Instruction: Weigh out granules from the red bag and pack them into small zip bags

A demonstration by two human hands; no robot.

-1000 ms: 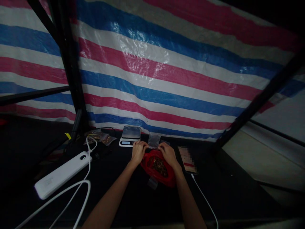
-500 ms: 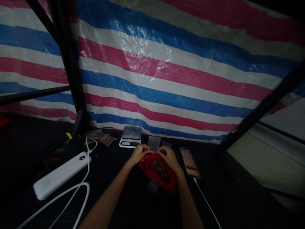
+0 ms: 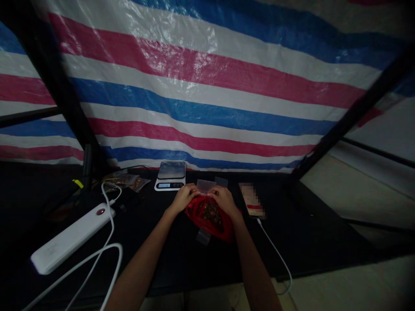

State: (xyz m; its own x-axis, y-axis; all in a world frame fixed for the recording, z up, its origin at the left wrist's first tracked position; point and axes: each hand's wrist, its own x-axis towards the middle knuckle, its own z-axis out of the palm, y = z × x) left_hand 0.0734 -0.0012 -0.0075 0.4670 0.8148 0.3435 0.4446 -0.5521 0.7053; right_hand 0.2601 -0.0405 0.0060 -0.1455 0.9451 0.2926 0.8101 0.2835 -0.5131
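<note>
A small clear plastic bag (image 3: 206,186) is pinched along its near edge by both hands. My left hand (image 3: 185,197) closes on its left corner, and my right hand (image 3: 223,198) grips the right corner. Just below the fingers lies an open red bag (image 3: 227,224) with small brown dried pieces (image 3: 212,214) inside. Another clear bag (image 3: 203,236) sticks out at the red bag's near edge, and one more clear bag (image 3: 221,181) lies beyond my right hand. Close to my left hand stands a white digital scale (image 3: 170,176) with a lit display.
Filled clear packets (image 3: 129,181) lie at the back left. A white power bank (image 3: 71,237) with a white cable (image 3: 113,246) is on the left. To the right rests a phone (image 3: 252,201) on a cable. Dark frame posts and a striped sheet (image 3: 207,103) stand behind the black table (image 3: 308,233).
The camera view has tilted down, showing more of the table's near edge and the floor. Both hands still pinch the clear bag, which now looks flatter above the fingers.
</note>
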